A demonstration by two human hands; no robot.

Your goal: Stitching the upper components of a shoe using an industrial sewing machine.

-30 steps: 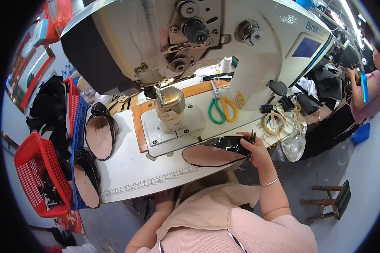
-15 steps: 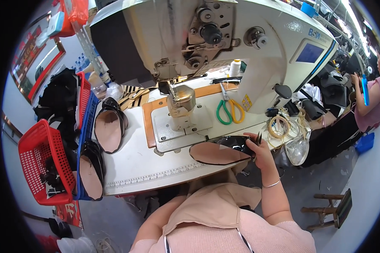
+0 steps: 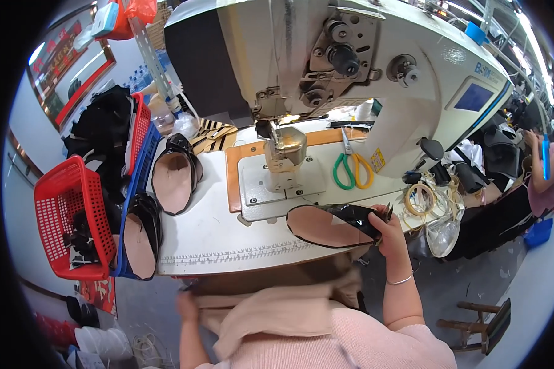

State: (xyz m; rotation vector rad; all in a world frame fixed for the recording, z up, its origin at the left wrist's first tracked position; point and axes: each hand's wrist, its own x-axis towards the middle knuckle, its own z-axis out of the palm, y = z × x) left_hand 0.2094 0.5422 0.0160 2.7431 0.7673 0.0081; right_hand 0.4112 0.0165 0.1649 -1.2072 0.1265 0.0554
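Observation:
My right hand (image 3: 389, 232) is closed on the heel end of a glossy black shoe upper with a pinkish-beige lining (image 3: 326, 226), held over the table's front edge. A dark pointed tool, perhaps thread snips (image 3: 388, 212), sticks up by its fingers. Low at the left, below the table edge, my left hand (image 3: 188, 305) is blurred beside the beige apron (image 3: 277, 313); its fingers cannot be made out. The sewing machine's needle area (image 3: 283, 144) stands beyond the upper. Green-and-yellow-handled scissors (image 3: 353, 166) lie right of it.
More black uppers (image 3: 173, 178) stand at the left, next to a blue crate (image 3: 143, 166) and a red basket (image 3: 74, 215) holding black pieces. Tape rolls and cord (image 3: 420, 200) sit at the right. A wooden stool (image 3: 483, 326) is at lower right; another person (image 3: 549, 166) works beyond.
My left hand has come into view at the lower left, and the apron has shifted and spread. My right hand still holds the upper, slightly lower. The whole view has swung a little.

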